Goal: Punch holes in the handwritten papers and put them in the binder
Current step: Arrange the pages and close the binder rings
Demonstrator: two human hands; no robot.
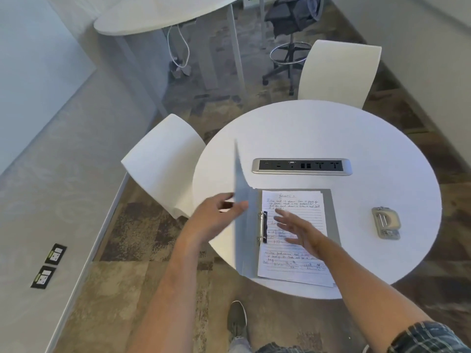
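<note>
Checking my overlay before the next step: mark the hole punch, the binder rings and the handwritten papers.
hole punch [385, 222]: head view, on its top lever.
binder rings [261, 228]: head view, on the metal ring.
handwritten papers [295, 205]: head view, on the top sheet's upper lines.

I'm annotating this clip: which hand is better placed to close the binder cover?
Left. The left hand already grips the raised binder cover, while the right hand hovers open over the papers.

Floor: patterned brown carpet [132, 225] | Furniture: round white table [331, 133], two white chairs [163, 161], black stool [290, 26] | Walls: pale grey [51, 154]
</note>
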